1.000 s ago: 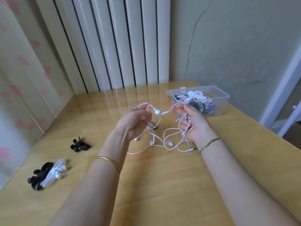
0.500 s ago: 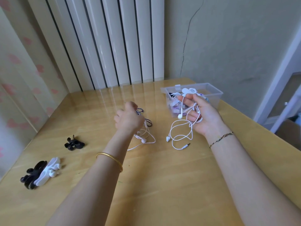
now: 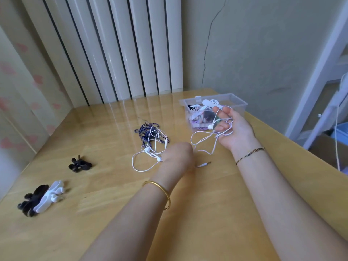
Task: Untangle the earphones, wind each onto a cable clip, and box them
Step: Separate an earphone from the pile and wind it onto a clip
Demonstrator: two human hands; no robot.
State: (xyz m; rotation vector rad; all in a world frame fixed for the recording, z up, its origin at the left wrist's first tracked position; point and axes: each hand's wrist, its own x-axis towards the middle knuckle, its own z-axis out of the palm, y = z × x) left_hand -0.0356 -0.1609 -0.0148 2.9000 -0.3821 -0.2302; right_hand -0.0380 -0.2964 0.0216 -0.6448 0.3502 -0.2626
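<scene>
My right hand is raised palm-up in front of the box, and its curled fingers hold a white earphone cable whose loops hang to the table. The cable's jack lies on the wood. My left hand is blurred, low over the table beside those loops; its fingers are hidden behind the back of the hand. A tangle of white and dark blue earphones lies on the table just left of it. The clear plastic box holds several wound earphones.
A black cable clip lies at the left of the wooden table. A black clip and a white clip lie together near the left front edge. White radiator panels and a wall stand behind the table.
My left hand let go of the white and blue tangle, which now lies on the table, and moved right toward the hanging loops. My right hand kept the separated white earphones, lifted near the box.
</scene>
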